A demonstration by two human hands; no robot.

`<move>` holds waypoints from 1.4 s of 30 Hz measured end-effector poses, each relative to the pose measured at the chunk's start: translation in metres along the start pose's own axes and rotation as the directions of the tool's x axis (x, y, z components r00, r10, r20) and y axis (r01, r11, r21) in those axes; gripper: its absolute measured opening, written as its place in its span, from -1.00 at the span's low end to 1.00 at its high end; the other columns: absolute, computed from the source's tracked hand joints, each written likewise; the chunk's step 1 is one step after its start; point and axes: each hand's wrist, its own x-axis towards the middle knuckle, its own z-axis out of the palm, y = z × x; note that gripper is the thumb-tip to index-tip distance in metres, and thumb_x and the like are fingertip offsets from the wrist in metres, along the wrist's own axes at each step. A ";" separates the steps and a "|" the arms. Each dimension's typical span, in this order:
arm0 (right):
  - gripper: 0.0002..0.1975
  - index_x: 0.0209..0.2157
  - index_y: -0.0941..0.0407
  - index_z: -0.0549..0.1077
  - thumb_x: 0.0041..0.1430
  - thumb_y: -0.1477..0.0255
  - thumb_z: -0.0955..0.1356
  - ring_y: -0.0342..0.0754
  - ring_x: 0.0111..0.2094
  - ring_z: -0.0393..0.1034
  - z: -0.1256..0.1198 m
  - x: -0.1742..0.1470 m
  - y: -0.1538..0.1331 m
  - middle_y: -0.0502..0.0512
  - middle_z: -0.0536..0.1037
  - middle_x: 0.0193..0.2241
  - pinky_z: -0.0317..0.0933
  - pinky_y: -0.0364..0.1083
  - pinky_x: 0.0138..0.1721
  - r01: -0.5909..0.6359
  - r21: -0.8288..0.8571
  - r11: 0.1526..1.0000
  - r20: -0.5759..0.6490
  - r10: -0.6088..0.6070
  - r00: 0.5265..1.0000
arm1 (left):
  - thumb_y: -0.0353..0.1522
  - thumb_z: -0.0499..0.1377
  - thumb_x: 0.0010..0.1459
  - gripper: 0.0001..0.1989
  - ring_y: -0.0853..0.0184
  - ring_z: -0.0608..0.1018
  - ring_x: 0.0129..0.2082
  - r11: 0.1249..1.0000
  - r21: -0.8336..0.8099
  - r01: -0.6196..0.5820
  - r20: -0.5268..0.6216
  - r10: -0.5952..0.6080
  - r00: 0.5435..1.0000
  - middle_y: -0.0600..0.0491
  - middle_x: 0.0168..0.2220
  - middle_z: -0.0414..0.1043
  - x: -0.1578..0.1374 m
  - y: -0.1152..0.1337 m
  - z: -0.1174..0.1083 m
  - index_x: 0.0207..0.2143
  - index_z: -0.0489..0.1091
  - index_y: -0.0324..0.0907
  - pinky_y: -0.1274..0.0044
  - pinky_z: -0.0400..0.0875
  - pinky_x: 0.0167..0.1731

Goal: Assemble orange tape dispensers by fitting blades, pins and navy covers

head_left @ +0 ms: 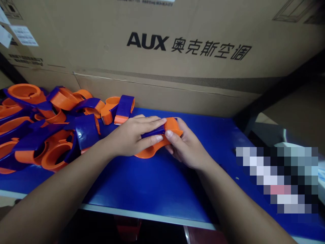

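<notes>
Between my hands, just over the blue tabletop, is an orange and blue tape dispenser [173, 125]. My left hand [137, 134] lies over its blue part with the thumb and fingers closed around it. At the dispenser's right end, my right hand [186, 144] grips the orange part, thumb on the near side. The orange ring of the dispenser shows below my left hand. My palms hide much of the rest. Left of my hands, a heap of similar tape dispensers [86, 130] lies on the table.
A large cardboard box [162, 67] with black lettering stands along the back of the blue table [142, 189]. A dark slanted post [269, 91] rises at the right. A pixelated patch covers part of the right side. Reddish things show beneath the table's pale front edge.
</notes>
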 end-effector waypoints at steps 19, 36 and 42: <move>-0.56 -0.16 -0.03 0.25 0.25 -0.04 0.42 -0.26 -0.78 -0.06 0.009 0.005 0.008 -0.25 0.26 -0.70 -0.19 -0.24 -0.75 -0.110 0.224 0.968 -0.098 0.135 0.986 | -0.24 0.12 0.41 -0.52 0.18 0.52 0.28 0.943 -0.192 0.271 -0.018 -0.279 0.960 -0.10 0.28 0.46 -0.001 0.011 0.021 0.33 0.37 -0.11 0.25 0.41 0.33; -0.44 0.14 -0.01 0.41 0.22 -0.02 0.35 -0.16 -0.74 0.06 -0.006 0.021 0.016 -0.13 0.36 -0.65 -0.15 -0.19 -0.75 -0.104 0.174 0.979 -0.298 0.153 0.942 | -0.11 0.05 0.38 -0.33 -0.08 0.64 -0.02 0.608 0.541 0.580 0.089 -0.728 0.680 -0.31 0.16 0.46 0.007 0.085 -0.030 0.46 0.12 -0.14 0.14 0.57 -0.09; -0.42 0.16 0.06 0.41 0.22 0.05 0.37 -0.17 -0.71 0.09 0.001 0.017 0.011 -0.12 0.36 -0.62 -0.11 -0.17 -0.72 -0.133 0.017 0.991 -0.279 0.133 0.951 | -0.13 0.10 0.32 -0.35 -0.03 0.60 -0.30 0.334 0.807 0.488 -0.028 -0.803 0.596 -0.32 -0.12 0.50 -0.021 0.093 -0.013 0.36 0.32 -0.24 0.23 0.49 -0.40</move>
